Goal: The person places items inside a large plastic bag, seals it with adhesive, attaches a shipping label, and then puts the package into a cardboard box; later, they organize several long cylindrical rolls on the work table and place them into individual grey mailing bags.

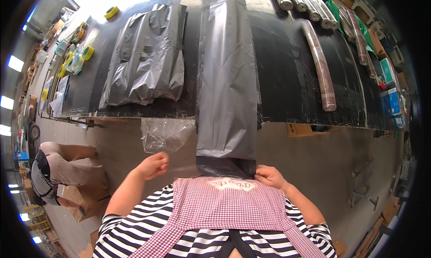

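A long stack of grey plastic mailing bags [226, 83] lies down the middle of the table and hangs over its near edge toward my apron. At the hanging end, my right hand [271, 176] is closed on the right corner of the bag's dark flap. My left hand [154, 165] is curled shut in the air, left of the flap and apart from it. A faint clear strip shows between that hand and the flap; whether the fingers hold it is unclear. Just beyond, a crumpled clear plastic bag [165, 135] hangs below the table edge.
Another pile of grey bags [150, 56] lies left on the black table [287, 92]. Yellow tape rolls [88, 52] sit at the far left. A brown wrapped roll [321, 67] and silver rolls [310, 4] lie right. A person [58, 172] bends over a cardboard box [87, 199] at left.
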Demonstrator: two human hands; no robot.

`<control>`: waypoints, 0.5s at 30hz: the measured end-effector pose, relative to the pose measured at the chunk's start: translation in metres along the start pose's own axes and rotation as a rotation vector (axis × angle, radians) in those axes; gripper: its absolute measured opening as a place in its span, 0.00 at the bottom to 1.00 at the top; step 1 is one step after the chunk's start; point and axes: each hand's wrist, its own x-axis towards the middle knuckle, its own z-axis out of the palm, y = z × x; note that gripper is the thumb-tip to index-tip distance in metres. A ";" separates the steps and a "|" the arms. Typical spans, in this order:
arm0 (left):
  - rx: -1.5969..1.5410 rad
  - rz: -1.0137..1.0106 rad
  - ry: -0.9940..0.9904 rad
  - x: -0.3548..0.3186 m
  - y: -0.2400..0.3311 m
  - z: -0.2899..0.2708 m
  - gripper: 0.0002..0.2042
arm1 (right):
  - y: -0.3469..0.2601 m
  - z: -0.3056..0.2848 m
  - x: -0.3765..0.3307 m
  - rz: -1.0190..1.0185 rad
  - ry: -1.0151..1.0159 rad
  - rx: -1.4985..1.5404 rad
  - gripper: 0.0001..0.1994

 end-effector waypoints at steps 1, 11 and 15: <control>0.474 -0.361 0.213 -0.013 -0.033 -0.043 0.10 | -0.006 -0.008 0.001 0.001 -0.038 0.066 0.08; 1.392 1.415 0.643 0.071 0.123 0.083 0.17 | -0.034 -0.055 0.136 -0.655 0.424 -0.998 0.14; 1.285 1.534 0.515 0.096 0.150 0.096 0.10 | -0.026 -0.070 0.152 -0.710 0.254 -1.085 0.10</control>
